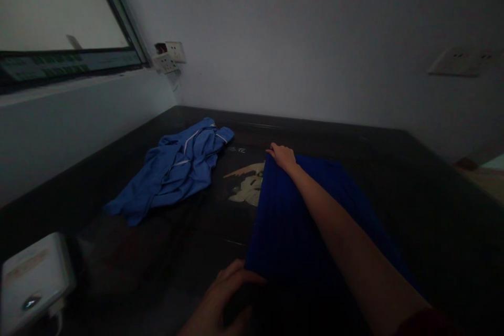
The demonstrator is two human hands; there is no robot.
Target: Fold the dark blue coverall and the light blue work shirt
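A dark blue cloth [287, 215], possibly a garment, lies in front of me on a dark surface. Its straight left edge runs between my two hands. At the far left corner, my right hand [284, 156] grips the fabric, its forearm reaching across the cloth. My left hand [226, 294] holds the near end of the same edge, with its fingertips on the fabric and the thumb below; deep shadow hides part of this grasp. Pale printed shapes [250, 189] show on the dark surface, partly covered by the cloth's left edge.
A crumpled lighter blue garment with white piping [181, 165] lies to the left. At the lower left sits a white box-like device [37, 278] with a cable. Behind are a pale wall [299, 42], sockets [173, 52] near the corner, and a window frame [114, 5].
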